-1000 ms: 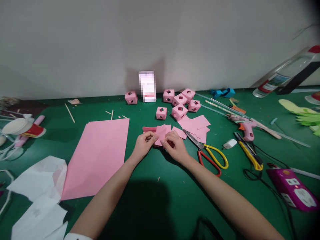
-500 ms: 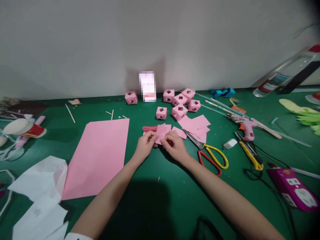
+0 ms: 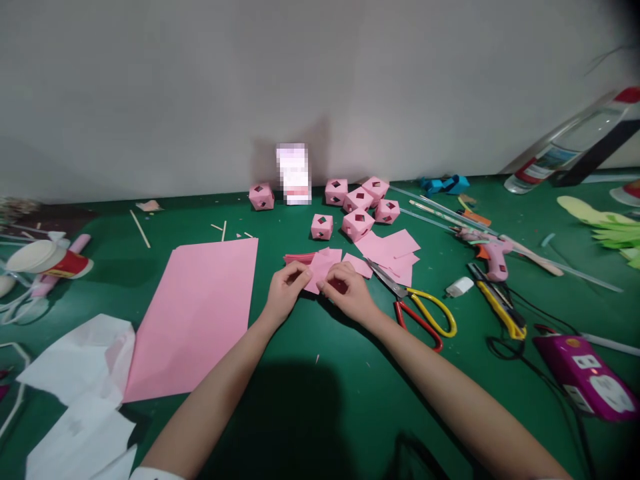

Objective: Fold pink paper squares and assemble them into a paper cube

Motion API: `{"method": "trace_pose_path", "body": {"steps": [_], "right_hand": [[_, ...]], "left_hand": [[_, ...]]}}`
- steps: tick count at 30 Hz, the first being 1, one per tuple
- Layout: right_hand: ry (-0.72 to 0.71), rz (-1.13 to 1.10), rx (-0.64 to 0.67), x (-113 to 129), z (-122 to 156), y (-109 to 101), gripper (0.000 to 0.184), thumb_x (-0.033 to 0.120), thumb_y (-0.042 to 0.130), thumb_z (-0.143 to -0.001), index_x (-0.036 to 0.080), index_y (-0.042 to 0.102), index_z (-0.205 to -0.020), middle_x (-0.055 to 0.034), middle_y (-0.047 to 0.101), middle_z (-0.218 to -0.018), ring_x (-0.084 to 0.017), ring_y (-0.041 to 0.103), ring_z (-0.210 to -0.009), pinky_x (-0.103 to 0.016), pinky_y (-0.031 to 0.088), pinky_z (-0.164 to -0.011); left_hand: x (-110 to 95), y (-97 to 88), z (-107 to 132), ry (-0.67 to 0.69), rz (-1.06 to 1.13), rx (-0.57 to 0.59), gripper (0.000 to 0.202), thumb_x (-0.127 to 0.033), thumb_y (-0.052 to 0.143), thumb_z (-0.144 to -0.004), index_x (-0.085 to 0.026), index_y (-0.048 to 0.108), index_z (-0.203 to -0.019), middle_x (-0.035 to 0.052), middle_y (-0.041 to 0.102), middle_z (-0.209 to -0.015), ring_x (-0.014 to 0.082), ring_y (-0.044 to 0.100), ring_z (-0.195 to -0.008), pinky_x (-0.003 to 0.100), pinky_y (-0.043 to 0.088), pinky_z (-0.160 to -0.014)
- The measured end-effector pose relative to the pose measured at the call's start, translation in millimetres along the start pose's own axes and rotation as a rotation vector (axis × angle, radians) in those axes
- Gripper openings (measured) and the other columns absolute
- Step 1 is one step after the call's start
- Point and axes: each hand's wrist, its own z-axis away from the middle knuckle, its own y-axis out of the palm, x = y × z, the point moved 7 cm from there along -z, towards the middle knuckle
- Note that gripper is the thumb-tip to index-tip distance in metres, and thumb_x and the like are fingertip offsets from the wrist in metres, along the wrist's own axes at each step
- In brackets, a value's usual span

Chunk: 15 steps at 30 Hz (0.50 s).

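Between my two hands is a small piece of pink paper (image 3: 319,268), pinched at its left edge by my left hand (image 3: 287,291) and at its right by my right hand (image 3: 351,293). Fingers of both hands are closed on it. Behind it lies a stack of folded pink strips (image 3: 299,257), partly covered. Cut pink pieces (image 3: 395,250) lie to the right of my hands. Scissors (image 3: 407,293) with one red and one yellow handle rest there, blades pointing at the paper. Several folded pink paper boxes (image 3: 358,225) with diamond-shaped holes stand farther back.
Large pink sheets (image 3: 200,313) and crumpled white paper (image 3: 83,357) lie on the left, near a paper cup (image 3: 50,259). To the right are a pink glue gun (image 3: 495,257), a yellow cutter (image 3: 500,307), a purple power strip (image 3: 585,377) and a leaning bottle (image 3: 555,153).
The pink paper between my hands has tilted and turned slightly. My left hand has shifted a little to the left; the other things stay put.
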Motion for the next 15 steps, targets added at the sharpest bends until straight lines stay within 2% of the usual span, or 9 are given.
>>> {"method": "trace_pose_path", "body": {"steps": [3,9,11,15], "right_hand": [[0.029,-0.019,-0.024,-3.6,-0.5,-1.7,0.023,0.035,0.063,-0.088,0.022,0.055,-0.071,-0.0021,0.059,-0.076,-0.021,0.052,-0.081,-0.035,0.042,-0.075],[0.123,-0.124,-0.068,-13.3,-0.4,-6.1,0.019,0.037,0.058,-0.09,0.022,0.06,-0.077,-0.0026,0.061,-0.078,-0.02,0.054,-0.079,-0.035,0.043,-0.076],[0.128,-0.136,-0.073,-13.6,0.0,-6.6,0.018,0.035,0.059,-0.089,0.022,0.06,-0.076,-0.0026,0.06,-0.077,-0.02,0.054,-0.078,-0.035,0.043,-0.075],[0.071,-0.072,-0.073,-6.9,0.0,-5.8,0.015,0.028,0.059,-0.086,0.022,0.057,-0.073,-0.0023,0.061,-0.076,-0.021,0.054,-0.079,-0.035,0.042,-0.075]], "left_hand": [[-1.0,-0.6,-1.2,0.003,0.007,0.022,0.023,-0.034,0.063,-0.084,-0.016,0.059,-0.068,-0.0017,0.054,-0.07,0.0131,0.047,-0.069,0.025,0.038,-0.068],[-5.1,12.2,0.1,0.024,-0.027,0.188,0.024,-0.032,0.064,-0.083,-0.016,0.059,-0.065,-0.0022,0.053,-0.063,0.012,0.045,-0.062,0.025,0.035,-0.061],[-4.7,11.1,0.0,0.02,-0.047,0.157,0.023,-0.032,0.063,-0.083,-0.016,0.06,-0.066,-0.002,0.054,-0.064,0.0121,0.046,-0.062,0.025,0.036,-0.061],[-4.7,5.0,-1.1,0.033,-0.085,0.068,0.018,-0.031,0.063,-0.083,-0.016,0.065,-0.074,0.0001,0.063,-0.073,0.0142,0.055,-0.07,0.026,0.042,-0.069]]}}
